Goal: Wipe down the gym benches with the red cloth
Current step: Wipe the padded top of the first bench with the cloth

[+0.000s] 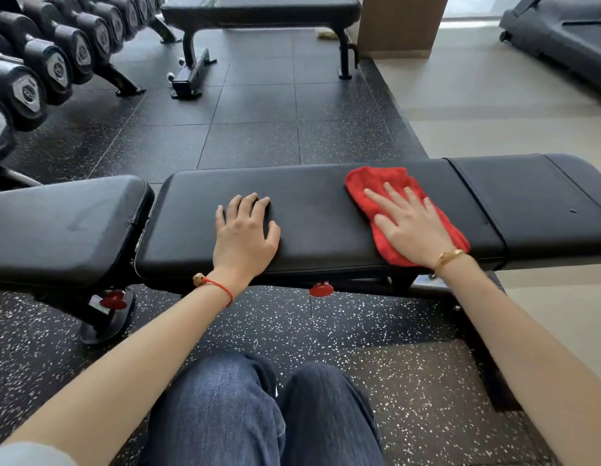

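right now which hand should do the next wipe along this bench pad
Right. The right hand already lies flat on the red cloth, pressing it to the bench pad. The left hand rests bare on the pad, apart from the cloth, and looks better kept as a brace.

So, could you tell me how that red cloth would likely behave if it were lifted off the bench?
The red cloth looks floppy: it lies rumpled and flattens under the right hand. Probably light, being thin. It likely slides easily over the smooth bench pad.

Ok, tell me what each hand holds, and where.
Nothing is gripped. The right hand presses flat on the red cloth; the left hand rests on the bench pad.
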